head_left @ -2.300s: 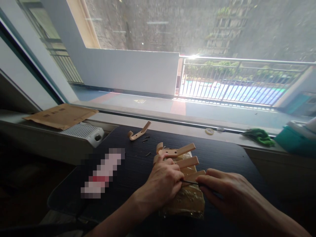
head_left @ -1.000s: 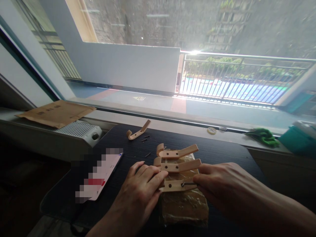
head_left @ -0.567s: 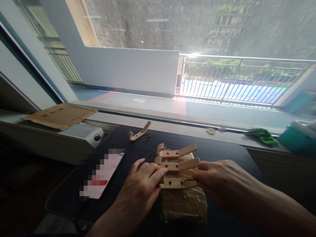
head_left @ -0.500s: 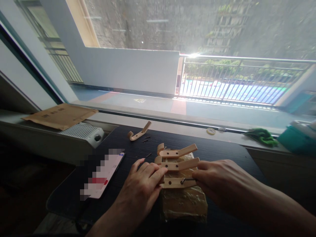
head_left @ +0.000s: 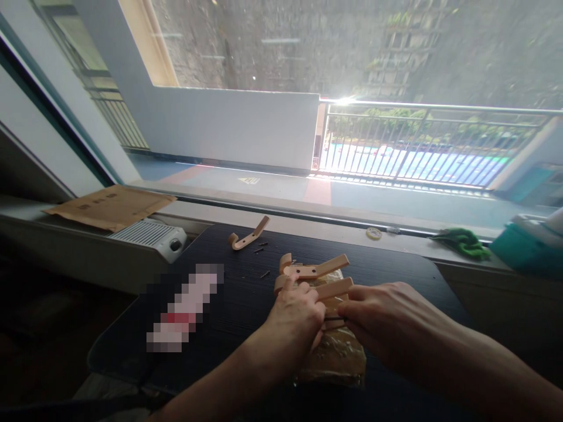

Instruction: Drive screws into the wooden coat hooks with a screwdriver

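Presently we pinch a thin rod (head_left: 333, 319) in our right hand (head_left: 380, 310) at the near hook (head_left: 336, 324) atop the block (head_left: 335, 364), our left hand (head_left: 295, 309) covering it, hold unclear; fastening seems in hand, next calling for steady alignment.

Lone head camera, facing forward-down; left hand (head_left: 295, 310), right hand (head_left: 382, 308) close, windowsill (head_left: 308, 226) beyond.

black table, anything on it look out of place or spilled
No spill shows. One wooden hook lies apart from the hooks on the wrapped block, with small screw-like pieces scattered nearby, which looks slightly untidy.
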### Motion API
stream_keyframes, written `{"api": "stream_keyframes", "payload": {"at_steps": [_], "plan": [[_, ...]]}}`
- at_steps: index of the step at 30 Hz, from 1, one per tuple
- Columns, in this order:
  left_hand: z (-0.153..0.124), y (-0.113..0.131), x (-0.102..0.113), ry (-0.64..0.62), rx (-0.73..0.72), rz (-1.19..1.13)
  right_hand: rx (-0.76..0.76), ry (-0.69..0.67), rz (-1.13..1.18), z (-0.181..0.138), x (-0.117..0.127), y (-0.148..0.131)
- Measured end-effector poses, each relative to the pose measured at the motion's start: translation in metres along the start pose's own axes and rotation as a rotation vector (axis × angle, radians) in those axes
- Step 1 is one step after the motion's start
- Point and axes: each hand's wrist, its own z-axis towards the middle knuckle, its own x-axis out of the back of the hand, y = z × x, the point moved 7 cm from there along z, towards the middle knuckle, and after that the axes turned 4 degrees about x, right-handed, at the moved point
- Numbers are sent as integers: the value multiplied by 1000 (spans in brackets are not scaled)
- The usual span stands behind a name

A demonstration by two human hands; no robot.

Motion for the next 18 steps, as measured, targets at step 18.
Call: {"api": "stream_keyframes", "payload": {"at_steps": [18], "plan": [[4,-10,-2,19,-3,-57,-13,-3,-15,3,3,2]]}}
